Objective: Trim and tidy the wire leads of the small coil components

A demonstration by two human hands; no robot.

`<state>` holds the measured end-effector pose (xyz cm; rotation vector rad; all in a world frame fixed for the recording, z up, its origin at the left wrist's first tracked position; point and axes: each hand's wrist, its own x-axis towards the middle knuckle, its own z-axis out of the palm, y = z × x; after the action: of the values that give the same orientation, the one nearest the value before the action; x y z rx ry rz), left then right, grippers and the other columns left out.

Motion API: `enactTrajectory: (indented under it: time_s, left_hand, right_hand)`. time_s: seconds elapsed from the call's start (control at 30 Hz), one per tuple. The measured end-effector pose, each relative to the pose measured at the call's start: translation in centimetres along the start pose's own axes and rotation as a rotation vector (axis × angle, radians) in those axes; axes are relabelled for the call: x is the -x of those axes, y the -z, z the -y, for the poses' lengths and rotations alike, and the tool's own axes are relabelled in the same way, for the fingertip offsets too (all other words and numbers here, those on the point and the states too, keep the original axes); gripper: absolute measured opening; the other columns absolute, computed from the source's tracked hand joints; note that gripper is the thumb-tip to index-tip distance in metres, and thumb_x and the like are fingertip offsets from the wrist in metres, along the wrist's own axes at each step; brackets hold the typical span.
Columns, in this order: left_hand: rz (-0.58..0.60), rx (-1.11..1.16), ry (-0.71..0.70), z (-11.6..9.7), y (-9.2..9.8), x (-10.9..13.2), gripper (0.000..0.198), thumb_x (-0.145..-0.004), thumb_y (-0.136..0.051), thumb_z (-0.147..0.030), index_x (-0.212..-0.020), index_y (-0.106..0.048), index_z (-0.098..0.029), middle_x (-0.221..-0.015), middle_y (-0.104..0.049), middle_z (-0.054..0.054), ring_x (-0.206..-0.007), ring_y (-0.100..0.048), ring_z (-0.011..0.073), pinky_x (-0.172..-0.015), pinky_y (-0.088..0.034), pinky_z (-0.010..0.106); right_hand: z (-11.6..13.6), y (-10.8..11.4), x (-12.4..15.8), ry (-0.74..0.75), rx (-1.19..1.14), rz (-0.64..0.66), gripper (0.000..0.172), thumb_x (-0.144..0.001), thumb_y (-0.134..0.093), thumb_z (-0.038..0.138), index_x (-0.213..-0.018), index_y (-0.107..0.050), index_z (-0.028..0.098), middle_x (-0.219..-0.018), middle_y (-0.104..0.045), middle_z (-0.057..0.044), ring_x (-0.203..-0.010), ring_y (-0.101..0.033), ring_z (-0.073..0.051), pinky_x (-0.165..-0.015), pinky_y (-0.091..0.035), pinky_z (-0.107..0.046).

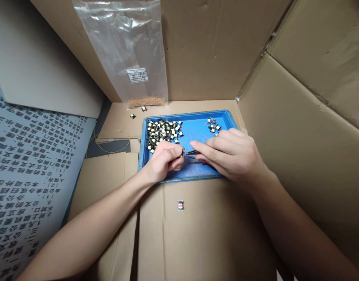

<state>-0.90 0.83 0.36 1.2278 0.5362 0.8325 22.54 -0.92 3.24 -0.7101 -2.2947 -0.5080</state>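
Note:
My left hand (165, 159) pinches a small dark component (183, 153) over the front part of a blue tray (193, 117). From the right, my right hand (233, 154) is closed around dark tweezers (192, 152), whose tips meet the component. Below that hand, a tool with a red part (204, 162) lies in the tray, mostly covered. A heap of black and yellow components (164, 130) fills the tray's left side. Several more (212, 128) sit at its back right, and fine wire scraps (197, 170) are scattered on the blue bottom.
A clear plastic bag (138, 47) with orange wire bits hangs against the back cardboard wall. Two components (143, 109) lie behind the tray. One white and red component (181, 205) rests on cardboard in front. A thin wire loop (112, 151) and printed sheet (24, 175) are at left.

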Motion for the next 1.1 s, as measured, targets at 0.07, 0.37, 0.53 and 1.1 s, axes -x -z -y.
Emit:
enactTrajectory:
  time_s: [0.07, 0.37, 0.53, 1.1]
  left_hand:
    - [0.007, 0.006, 0.001, -0.02, 0.01, 0.0, 0.055, -0.094, -0.063, -0.046, -0.051, -0.041, -0.019, -0.045, -0.033, -0.004, -0.042, -0.023, 0.0066, -0.045, -0.015, 0.026]
    - [0.02, 0.011, 0.001, -0.06, -0.03, 0.05, 0.056, -0.095, -0.063, -0.046, -0.051, -0.041, -0.018, -0.045, -0.032, -0.004, -0.042, -0.024, 0.0062, -0.045, -0.014, 0.026]
    - [0.016, 0.013, 0.007, -0.11, -0.09, -0.03, 0.057, -0.095, -0.063, -0.047, -0.052, -0.041, -0.018, -0.044, -0.033, -0.004, -0.041, -0.023, 0.0059, -0.045, -0.014, 0.026]
    - [0.03, 0.041, 0.022, 0.09, 0.0, -0.04, 0.058, -0.095, -0.064, -0.047, -0.054, -0.033, -0.02, -0.047, -0.026, -0.007, -0.043, -0.022, 0.0053, -0.045, -0.014, 0.024]
  right_hand:
    - [0.01, -0.03, -0.01, 0.0, 0.009, -0.001, 0.025, -0.107, -0.065, 0.032, -0.127, -0.069, 0.018, -0.08, -0.074, 0.0, -0.07, -0.05, -0.016, -0.064, -0.031, -0.035]
    - [0.18, 0.0, -0.04, -0.013, 0.016, 0.003, 0.025, -0.107, -0.064, 0.034, -0.127, -0.069, 0.019, -0.079, -0.074, 0.001, -0.069, -0.049, -0.016, -0.064, -0.032, -0.035]
    - [0.13, 0.0, -0.12, 0.002, -0.002, -0.004, 0.024, -0.106, -0.065, 0.033, -0.125, -0.069, 0.017, -0.078, -0.074, 0.0, -0.069, -0.048, -0.017, -0.063, -0.032, -0.035]
    - [0.24, 0.03, -0.26, 0.005, -0.028, 0.0, 0.023, -0.106, -0.065, 0.029, -0.122, -0.072, 0.014, -0.078, -0.075, -0.002, -0.07, -0.049, -0.017, -0.064, -0.031, -0.035]
